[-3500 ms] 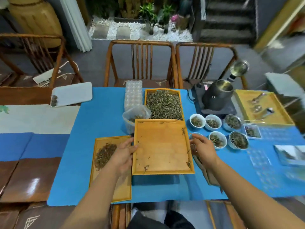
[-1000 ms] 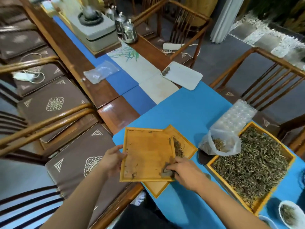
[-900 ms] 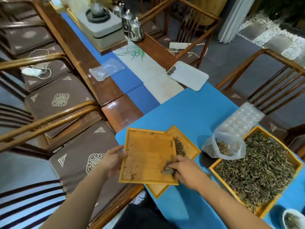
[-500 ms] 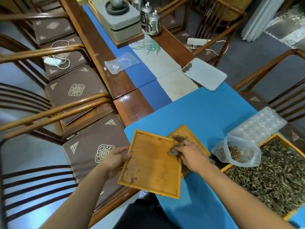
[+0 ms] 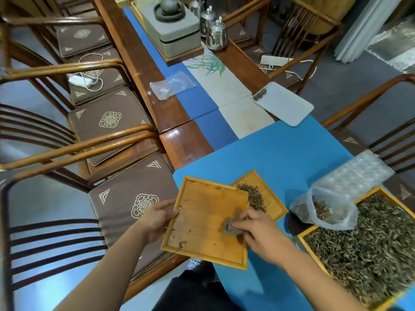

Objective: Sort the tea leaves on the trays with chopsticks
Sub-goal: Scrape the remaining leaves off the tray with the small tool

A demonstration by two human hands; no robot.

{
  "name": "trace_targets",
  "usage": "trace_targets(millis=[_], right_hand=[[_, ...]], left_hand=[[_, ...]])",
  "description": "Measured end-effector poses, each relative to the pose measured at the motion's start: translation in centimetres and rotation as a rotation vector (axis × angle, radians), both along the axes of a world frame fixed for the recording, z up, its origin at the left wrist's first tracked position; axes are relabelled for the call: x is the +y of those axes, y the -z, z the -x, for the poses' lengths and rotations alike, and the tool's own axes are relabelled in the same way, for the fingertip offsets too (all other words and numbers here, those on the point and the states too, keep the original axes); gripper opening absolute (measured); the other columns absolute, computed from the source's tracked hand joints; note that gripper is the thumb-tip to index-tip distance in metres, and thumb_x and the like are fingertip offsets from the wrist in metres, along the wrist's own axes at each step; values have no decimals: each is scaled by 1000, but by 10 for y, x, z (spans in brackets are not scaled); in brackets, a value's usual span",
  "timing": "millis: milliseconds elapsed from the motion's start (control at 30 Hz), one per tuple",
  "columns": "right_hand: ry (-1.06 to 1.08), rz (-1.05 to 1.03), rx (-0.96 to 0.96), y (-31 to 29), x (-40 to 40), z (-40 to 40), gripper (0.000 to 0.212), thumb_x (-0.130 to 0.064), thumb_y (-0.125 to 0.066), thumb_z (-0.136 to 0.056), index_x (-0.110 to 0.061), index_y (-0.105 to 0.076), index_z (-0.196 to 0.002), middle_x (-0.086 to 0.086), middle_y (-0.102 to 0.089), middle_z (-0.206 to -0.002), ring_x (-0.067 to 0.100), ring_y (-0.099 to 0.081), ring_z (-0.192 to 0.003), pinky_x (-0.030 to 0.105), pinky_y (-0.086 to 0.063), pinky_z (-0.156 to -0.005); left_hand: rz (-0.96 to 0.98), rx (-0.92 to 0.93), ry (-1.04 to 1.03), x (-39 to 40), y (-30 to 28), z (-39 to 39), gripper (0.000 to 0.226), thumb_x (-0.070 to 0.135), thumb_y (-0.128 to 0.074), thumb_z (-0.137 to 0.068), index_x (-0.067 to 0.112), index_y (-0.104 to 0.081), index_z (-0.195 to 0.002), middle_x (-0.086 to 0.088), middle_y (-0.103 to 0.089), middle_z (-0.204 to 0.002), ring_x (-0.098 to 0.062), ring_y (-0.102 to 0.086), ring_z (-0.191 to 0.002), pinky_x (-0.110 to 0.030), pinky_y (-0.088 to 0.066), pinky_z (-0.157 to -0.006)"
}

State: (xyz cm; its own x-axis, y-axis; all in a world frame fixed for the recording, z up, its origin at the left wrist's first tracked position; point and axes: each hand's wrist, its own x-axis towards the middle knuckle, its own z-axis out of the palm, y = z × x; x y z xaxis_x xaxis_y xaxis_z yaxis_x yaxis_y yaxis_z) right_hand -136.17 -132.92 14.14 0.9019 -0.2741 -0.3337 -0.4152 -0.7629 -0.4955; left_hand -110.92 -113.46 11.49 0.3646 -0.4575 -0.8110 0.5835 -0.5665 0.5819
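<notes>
1. Head view: an almost bare wooden tray point(image 5: 202, 212) is held tilted off the bench's near-left corner by the left hand point(image 5: 157, 217), gripped at its left rim.
2. A small grey cloth point(image 5: 230, 228) is pinched by the right hand point(image 5: 260, 234) and pressed on the tray floor.
3. Stray bits are best wiped toward one corner (judged), tray kept steady.
4. Tea leaves point(image 5: 253, 195) lie in the smaller tray point(image 5: 275, 205) just beyond the right hand; no chopsticks are seen.

Single head-worn view, steeply downward and leftward, close over table corner point(image 5: 292, 158).
</notes>
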Motion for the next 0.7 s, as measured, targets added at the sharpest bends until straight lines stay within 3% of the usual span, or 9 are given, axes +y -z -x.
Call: trace_targets(millis=[100,333,533,633,700], right_hand=[[-28,3,54,4,17,2,46,-16,-48,-89,-41,-59,-127,-11,-48,-116,18,-41,-104,36,-36,-91],[122,79,122,22,-3,-12,43,-16,-48,-89,-41,-61,-122,-13,-41,-107,19,-39,-97,34,-32,-81],[326,162,170,21,-30,-28,49,-9,-46,-89,-37,-61,-127,-2,-50,-113,26,-47,-107,37,-41,-90],[358,186,77,5,-23,-46,48,-10,-49,-88,-33,-60,-129,-1,-50,-113,27,-47,-106,38,-43,-91],[313,175,-44,-9,-5,-64,47,-10,-50,-87,-32,-58,-128,-3,-47,-106,25,-45,-103,37,-43,-89]], left_hand=[[-7,2,-7,1,0,1,41,-1,-49,-99,14,-57,-137,-25,-68,-114,-38,-64,-100,-52,-54,-88],[-22,1,40,4,-9,1,40,2,-48,-101,16,-55,-138,-17,-72,-99,-30,-69,-89,-42,-57,-71],[-42,-39,70,6,-11,6,40,3,-50,-100,18,-57,-136,-22,-71,-110,-35,-66,-96,-49,-56,-82],[-20,-37,74,5,-13,11,40,1,-51,-99,18,-60,-134,-28,-70,-113,-35,-62,-94,-56,-52,-92],[-4,-34,76,2,-14,13,41,2,-52,-98,19,-60,-134,-27,-72,-110,-32,-64,-89,-56,-54,-88]])
